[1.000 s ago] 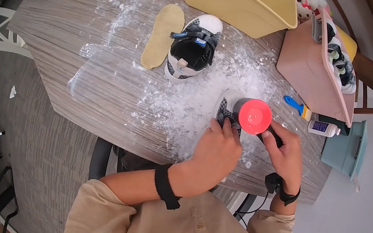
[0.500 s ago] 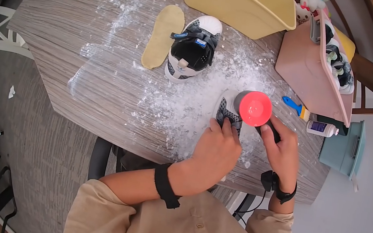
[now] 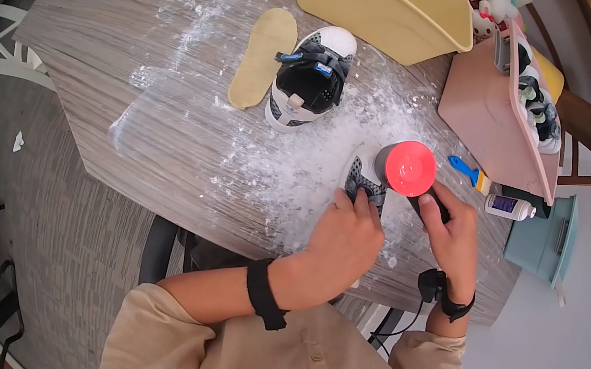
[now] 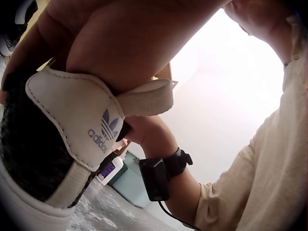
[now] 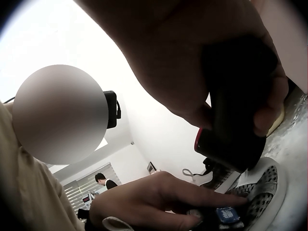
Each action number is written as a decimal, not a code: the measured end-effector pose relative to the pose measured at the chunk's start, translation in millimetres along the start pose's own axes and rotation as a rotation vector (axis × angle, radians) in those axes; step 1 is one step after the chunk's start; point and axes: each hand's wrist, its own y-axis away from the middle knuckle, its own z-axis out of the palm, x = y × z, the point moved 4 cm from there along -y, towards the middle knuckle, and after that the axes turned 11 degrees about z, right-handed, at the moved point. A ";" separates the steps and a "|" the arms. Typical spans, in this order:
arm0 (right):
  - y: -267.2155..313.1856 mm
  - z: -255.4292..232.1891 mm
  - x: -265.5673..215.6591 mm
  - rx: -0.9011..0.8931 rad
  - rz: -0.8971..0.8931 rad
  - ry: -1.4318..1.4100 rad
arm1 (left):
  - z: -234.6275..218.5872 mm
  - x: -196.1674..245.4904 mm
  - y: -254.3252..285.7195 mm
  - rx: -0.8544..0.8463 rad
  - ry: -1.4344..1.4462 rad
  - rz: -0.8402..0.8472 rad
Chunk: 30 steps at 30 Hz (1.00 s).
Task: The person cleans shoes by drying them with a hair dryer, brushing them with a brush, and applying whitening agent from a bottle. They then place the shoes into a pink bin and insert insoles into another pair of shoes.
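Observation:
A white and black mesh sneaker [image 3: 357,170] stands on the powder-dusted table, its toe pointing away from me. My left hand [image 3: 345,240] holds it, with fingers pressed on the grey upper. In the left wrist view its white heel patch [image 4: 79,113] with blue lettering and a pull loop sits under that hand. My right hand [image 3: 452,238] grips the black handle of a tool with a round red end [image 3: 411,169]. This tool overlaps the sneaker's right side in the head view, and in the right wrist view its black body [image 5: 233,130] comes right down at the toe.
Another sneaker [image 3: 307,81] and a tan insole [image 3: 262,59] lie farther back. Behind them stands a yellow bin [image 3: 380,3]. At right are a pink bin [image 3: 473,101] with shoes, a blue-handled brush [image 3: 468,169], a white bottle [image 3: 508,207] and a teal bin [image 3: 542,241].
My right hand has shifted the red-ended tool slightly forward along the sneaker, away from my body. The left hand keeps its place on the sneaker.

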 end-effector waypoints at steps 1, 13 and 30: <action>-1.7 -1.2 -1.3 -0.006 0.008 0.011 | 0.4 0.4 -0.3 -0.003 0.001 0.000; -41.9 -11.4 10.1 -0.224 0.130 -0.089 | -0.1 1.2 -0.2 0.002 -0.006 -0.006; -83.2 -19.8 4.0 -0.446 0.212 -0.055 | 2.4 0.7 0.8 0.041 -0.013 -0.005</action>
